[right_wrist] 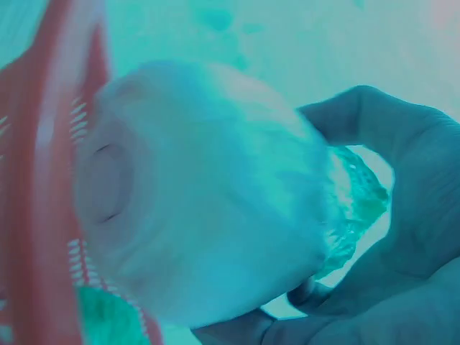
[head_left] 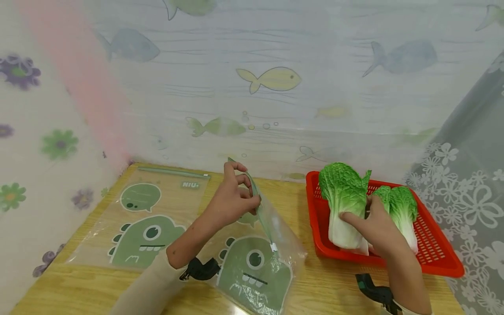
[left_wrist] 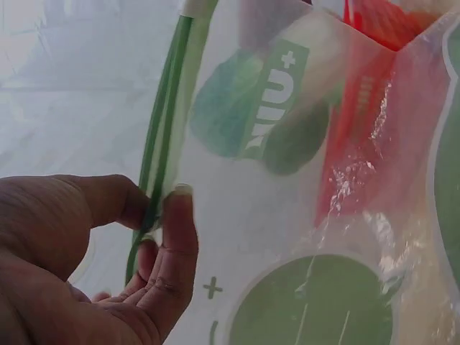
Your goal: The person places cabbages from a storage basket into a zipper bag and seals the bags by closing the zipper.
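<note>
My left hand [head_left: 232,199] pinches the green zip edge of a clear zip bag [head_left: 256,267] printed with a green dinosaur. In the left wrist view, thumb and fingers meet on the green strip [left_wrist: 169,108], and the bag hangs partly raised from the table. My right hand [head_left: 378,227] grips a napa cabbage [head_left: 344,210], its leafy end up, over the left part of a red basket [head_left: 437,245]. The right wrist view shows the white base of that napa cabbage [right_wrist: 201,194] between thumb and fingers. Beside it in the basket lie other napa cabbages [head_left: 403,210].
Another zip bag [head_left: 157,218] with the same print lies flat on the left of the wooden table [head_left: 315,288]. A fish-patterned curtain [head_left: 275,109] hangs along the table's back edge. Grey flowered fabric [head_left: 476,210] borders the right side.
</note>
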Demonstrator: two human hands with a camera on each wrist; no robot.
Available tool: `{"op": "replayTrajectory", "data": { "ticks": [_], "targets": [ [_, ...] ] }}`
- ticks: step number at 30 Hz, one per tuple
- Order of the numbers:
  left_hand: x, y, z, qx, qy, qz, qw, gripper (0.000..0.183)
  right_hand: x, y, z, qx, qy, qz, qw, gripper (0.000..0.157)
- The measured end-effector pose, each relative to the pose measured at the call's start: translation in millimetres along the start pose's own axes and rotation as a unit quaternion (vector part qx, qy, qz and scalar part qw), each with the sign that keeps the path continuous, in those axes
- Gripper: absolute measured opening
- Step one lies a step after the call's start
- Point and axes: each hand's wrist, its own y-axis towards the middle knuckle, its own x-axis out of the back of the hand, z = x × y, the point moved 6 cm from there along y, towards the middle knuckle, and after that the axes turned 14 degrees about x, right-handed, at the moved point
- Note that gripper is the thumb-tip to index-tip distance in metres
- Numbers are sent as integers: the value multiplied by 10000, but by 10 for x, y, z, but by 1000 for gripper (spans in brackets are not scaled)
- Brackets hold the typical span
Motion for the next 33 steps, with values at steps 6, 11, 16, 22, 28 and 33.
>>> {"op": "replayTrajectory", "data": {
  "ticks": [6, 11, 16, 22, 28, 33],
  "targets": [
    [23, -65, -39, 284, -700, -207, 9969, 71, -47, -97, 191, 374, 1052, -193, 9936, 110],
    [64, -120, -123, -14, -942, -274, 9952, 64, -191, -84, 468, 1366, 2024, -443, 9687, 65],
    [-3, -214, -203, -505, -334, -276, 9978, 55, -275, -37, 769, 2761, 3673, -601, 8861, 35],
    [-97, -325, -251, -1005, 321, -603, 9926, 52, -381, -83, 1089, 3398, 4748, -802, 8079, 53],
    [-184, -418, -291, -1413, 685, -939, 9831, 44, -590, -235, 1394, 4345, 5113, -827, 7368, 60],
    [-233, -438, -294, -1656, 962, -1145, 9748, 37, -806, -339, 1450, 4293, 3849, -1496, 8032, 53]
  ]
}}
